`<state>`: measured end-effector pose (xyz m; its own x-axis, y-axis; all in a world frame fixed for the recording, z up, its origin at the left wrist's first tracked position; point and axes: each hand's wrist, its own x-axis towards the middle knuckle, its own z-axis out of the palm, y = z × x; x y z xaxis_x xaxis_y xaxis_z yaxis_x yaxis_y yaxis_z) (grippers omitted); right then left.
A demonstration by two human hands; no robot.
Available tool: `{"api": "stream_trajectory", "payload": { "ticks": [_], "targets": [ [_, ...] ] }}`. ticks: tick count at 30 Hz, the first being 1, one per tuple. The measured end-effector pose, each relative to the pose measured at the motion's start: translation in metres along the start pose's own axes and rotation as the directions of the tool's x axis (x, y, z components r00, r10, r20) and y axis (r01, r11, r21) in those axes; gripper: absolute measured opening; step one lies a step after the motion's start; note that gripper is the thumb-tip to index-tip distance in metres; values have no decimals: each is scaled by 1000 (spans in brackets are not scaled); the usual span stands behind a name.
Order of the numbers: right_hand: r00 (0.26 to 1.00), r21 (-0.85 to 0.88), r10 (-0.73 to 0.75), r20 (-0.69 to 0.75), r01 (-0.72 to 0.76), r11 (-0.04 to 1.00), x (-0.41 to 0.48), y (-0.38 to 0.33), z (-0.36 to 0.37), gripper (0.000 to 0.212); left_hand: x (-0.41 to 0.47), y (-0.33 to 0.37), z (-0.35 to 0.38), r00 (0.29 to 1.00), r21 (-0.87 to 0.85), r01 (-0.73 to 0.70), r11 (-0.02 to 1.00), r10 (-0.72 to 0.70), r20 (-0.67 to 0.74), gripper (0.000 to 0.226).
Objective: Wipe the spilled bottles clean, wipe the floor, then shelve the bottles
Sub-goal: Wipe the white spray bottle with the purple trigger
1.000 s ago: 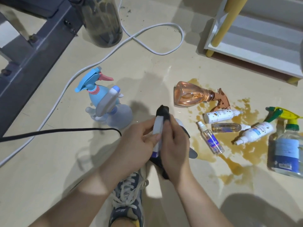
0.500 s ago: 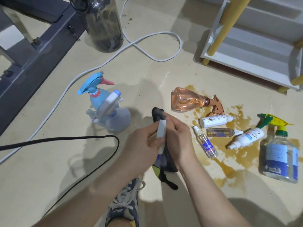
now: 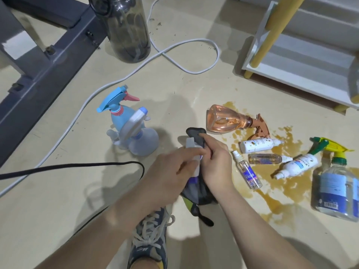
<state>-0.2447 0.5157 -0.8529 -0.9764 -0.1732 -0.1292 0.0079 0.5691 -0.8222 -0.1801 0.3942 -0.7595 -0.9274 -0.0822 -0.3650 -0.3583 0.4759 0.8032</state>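
Observation:
My left hand grips a small white bottle over the floor. My right hand holds a dark cloth wrapped against that bottle. To the right, a brown spill spreads over the floor. In it lie an orange trigger bottle, a white speckled bottle, a small amber bottle, a clear blue-labelled bottle and a white spray bottle. A big clear bottle with a green and yellow trigger stands at the spill's right edge.
A blue trigger bottle and a pale blue and white sprayer stand at left. The white shelf with yellow legs is at upper right. A grey water bottle, a white cable, a black cable and my shoe are nearby.
Both hands have shifted a little along the white bottle, the cloth rubbing over it. The camera has tilted, so everything sits lower in view.

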Motion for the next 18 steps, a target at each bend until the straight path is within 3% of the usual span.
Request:
{"api": "stream_trajectory", "payload": {
  "ticks": [2,4,6,8,10,12,13,16,18],
  "targets": [
    [999,26,33,33,-34,999,13,11,-11,40,0,-3,-5,989,-15,24,1000,-22,145,49],
    [988,84,139,74,-145,986,18,22,-20,39,1,-2,-8,979,114,-19,993,-4,203,56],
    [972,162,217,90,-230,960,12,23,-23,34,5,0,-11,982,253,-58,966,9,190,54],
    [977,272,184,106,-207,940,-3,11,-23,32,10,6,-17,993,388,-71,919,29,114,43],
    [979,374,137,148,-184,909,-16,-2,-23,36,17,5,-24,987,636,-137,760,162,19,36],
    [972,424,158,174,-219,879,-20,0,-19,37,19,8,-27,955,769,-162,619,293,-35,47],
    [961,442,211,177,-269,855,-17,3,-18,37,20,12,-26,955,770,-156,619,294,-43,48],
    [906,588,395,149,-402,702,-8,7,-24,34,24,14,-19,994,699,-24,715,92,-59,38],
    [897,741,402,184,-396,543,-12,-9,-34,28,26,14,-15,989,614,16,789,78,-126,32]
  ]
}}
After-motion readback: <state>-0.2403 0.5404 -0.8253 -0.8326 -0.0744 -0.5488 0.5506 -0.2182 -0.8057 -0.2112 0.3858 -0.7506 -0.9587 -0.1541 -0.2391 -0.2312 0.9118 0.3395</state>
